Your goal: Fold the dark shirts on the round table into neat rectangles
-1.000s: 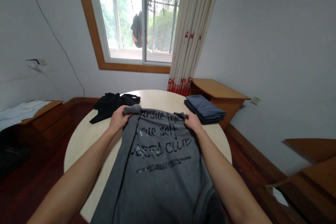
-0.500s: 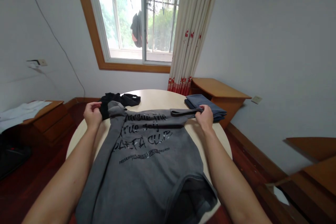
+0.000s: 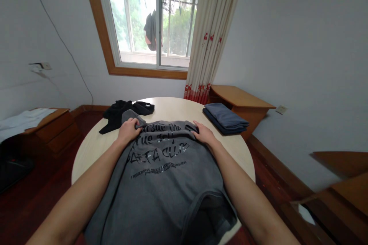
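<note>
We locate the grey garment (image 3: 156, 199) on the near part of the round table (image 3: 175, 105), printed lettering upward, its near end running out of view at the lower edge. Our left hand (image 3: 129, 131) grips its far left corner; our right hand (image 3: 204, 134) pinches the fabric at the far right corner. Our forearms partly cover both sides. Just beyond the left hand we note a crumpled black garment (image 3: 115, 116); the grey corner overlaps it in view, and we cannot tell whether they touch. To the right, apart from the right hand, lies a folded blue stack (image 3: 227, 118). Behind the table we see a wooden desk (image 3: 238, 97) and a floral curtain (image 3: 214, 42) beside the window (image 3: 138, 38).
</note>
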Available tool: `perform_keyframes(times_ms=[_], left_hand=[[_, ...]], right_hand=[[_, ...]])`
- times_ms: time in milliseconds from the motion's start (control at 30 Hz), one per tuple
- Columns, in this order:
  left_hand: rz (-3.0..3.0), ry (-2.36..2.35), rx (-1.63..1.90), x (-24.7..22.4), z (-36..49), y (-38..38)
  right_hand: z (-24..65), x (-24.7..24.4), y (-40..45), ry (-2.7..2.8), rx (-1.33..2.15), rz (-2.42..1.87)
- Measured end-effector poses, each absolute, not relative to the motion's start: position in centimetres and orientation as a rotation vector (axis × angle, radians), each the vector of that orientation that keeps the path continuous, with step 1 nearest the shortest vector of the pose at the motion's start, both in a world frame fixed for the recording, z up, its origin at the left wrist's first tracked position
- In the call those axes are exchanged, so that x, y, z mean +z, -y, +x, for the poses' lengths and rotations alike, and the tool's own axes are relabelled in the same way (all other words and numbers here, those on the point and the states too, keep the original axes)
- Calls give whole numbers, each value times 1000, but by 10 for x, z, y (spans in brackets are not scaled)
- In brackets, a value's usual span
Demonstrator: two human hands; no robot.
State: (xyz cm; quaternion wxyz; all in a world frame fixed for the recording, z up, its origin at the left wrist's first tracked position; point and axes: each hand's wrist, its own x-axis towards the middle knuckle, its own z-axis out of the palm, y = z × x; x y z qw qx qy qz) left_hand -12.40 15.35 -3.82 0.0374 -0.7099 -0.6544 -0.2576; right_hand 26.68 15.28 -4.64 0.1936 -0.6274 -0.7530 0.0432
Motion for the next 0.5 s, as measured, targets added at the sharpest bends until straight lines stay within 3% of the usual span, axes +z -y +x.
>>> perform_keyframes(times_ms=[133, 233, 367, 500], left_hand=[[-2256, 1943, -1121, -36, -122, -149], [-2213, 1833, -1664, -28, -129, -150], [-1732, 1539, -2361, -15, -163, -158], [-1469, 1643, -2444, -18, -198, -168]], right_hand=[[265, -37, -152, 2117, 215, -1915], [269, -27, -149, 2019, 181, -1995], [286, -10, -141, 1603, -122, -1904], [305, -3, -134, 1369, -300, -1776]])
